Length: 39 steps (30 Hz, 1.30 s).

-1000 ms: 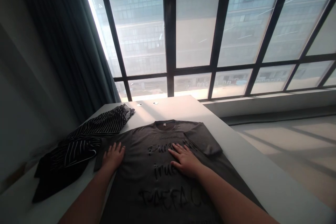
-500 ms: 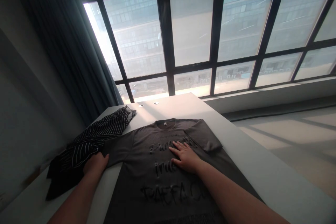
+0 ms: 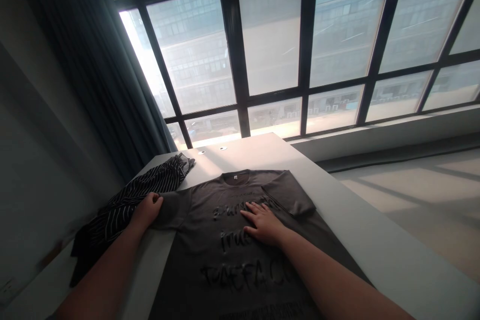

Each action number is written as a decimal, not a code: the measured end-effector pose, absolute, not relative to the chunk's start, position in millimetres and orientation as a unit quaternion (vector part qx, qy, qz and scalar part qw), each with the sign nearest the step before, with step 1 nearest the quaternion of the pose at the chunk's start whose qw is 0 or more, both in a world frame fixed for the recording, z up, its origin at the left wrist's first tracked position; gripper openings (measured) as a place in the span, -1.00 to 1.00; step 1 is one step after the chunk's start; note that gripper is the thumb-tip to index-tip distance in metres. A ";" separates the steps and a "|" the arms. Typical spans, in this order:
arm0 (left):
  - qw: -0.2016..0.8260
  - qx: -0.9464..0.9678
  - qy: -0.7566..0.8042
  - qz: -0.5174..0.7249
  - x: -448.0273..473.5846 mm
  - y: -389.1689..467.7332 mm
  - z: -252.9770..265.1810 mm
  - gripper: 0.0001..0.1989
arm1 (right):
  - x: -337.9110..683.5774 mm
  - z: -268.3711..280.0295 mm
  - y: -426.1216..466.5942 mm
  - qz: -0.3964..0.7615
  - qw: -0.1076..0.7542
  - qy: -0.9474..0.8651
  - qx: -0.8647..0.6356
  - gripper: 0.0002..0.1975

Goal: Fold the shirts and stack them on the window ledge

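Note:
A dark grey T-shirt [image 3: 202, 240] with black lettering lies front up, its collar towards the window. My left hand [image 3: 148, 208] is closed on the hem of its left-lying sleeve, at the upper corner. On the chest print, my right hand [image 3: 263, 222] rests flat with fingers spread, covering some of the letters. The sleeve on the right lies folded inward over the shirt. Beside my left hand is a crumpled black garment with white stripes [image 3: 165, 176], partly hidden by my left forearm.
A white table [image 3: 322, 185] carries both garments. Two round cable-hole covers [image 3: 223, 148] sit near its far edge. Behind stand large black-framed windows [image 3: 270, 35], with a dark blue curtain [image 3: 93, 60] on the left. Floor [image 3: 420, 180] lies to the right.
My left hand has moved up along the sleeve end, from its lower corner to its upper corner. My right hand has stayed flat on the chest.

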<state>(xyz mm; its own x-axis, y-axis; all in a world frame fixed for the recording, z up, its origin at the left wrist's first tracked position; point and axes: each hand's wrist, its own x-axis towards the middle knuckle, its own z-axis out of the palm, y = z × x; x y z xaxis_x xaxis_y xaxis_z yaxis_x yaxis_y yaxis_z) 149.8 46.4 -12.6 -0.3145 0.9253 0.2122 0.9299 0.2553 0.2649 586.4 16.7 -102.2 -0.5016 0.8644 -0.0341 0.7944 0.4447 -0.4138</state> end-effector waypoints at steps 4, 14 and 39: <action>0.013 -0.656 -0.735 -0.172 186.0 55.3 0.4 -0.69 | 586.6 -103.1 17.1 0.193 0.094 -0.844 -0.492 -0.28; -0.032 -0.758 -0.644 -0.098 280.4 56.6 -62.7 -0.64 | 586.5 -106.4 18.8 0.185 0.096 -0.845 -0.493 -0.27; -0.006 -0.822 -0.563 -0.087 268.2 -10.7 -144.2 -0.39 | 587.2 -102.4 16.4 0.181 0.077 -0.851 -0.487 -0.28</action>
<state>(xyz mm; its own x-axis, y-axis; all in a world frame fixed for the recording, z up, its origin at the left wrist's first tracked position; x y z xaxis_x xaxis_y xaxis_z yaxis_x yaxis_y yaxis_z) 268.2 -10.7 -144.2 0.3516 0.9262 0.1361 0.9241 -0.3666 0.1078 587.2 16.4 -102.4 -0.5146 0.8563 -0.0449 0.8006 0.4611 -0.3826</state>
